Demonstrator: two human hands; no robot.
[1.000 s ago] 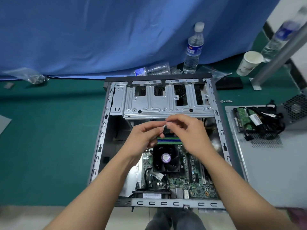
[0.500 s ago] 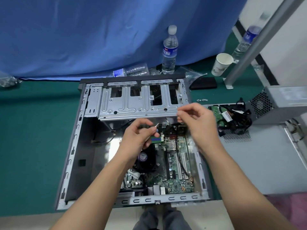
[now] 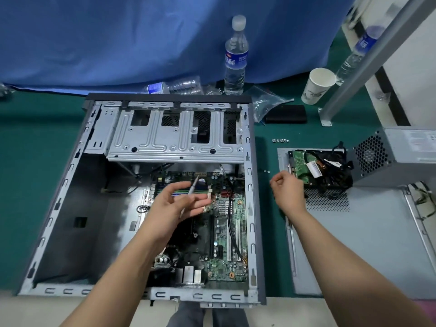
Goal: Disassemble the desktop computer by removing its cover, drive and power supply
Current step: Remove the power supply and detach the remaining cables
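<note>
The computer case (image 3: 59, 208) lies open on its side on the green mat (image 3: 35, 149), cover off, circuit board (image 3: 226, 232) showing at its four o'clock corner. The left hand (image 3: 174, 208) hovers over the board, a thin screwdriver (image 3: 192, 188) lying across its loosely spread fingers, tip pointing to twelve o'clock. The right hand (image 3: 289, 193) is out past the case's three o'clock wall, fingers curled in tight; whether it pinches anything, I cannot tell. Just beyond it, at three o'clock, the removed cover (image 3: 365, 244) lies flat, with the drive (image 3: 303, 166) and a tangle of black cables (image 3: 335, 175) resting on it, and the grey power supply (image 3: 401, 156) touching those cables. Loose screws (image 3: 280, 140) sit at one o'clock from the case, a water bottle (image 3: 236, 57) at twelve, a paper cup (image 3: 318, 86) near it.
</note>
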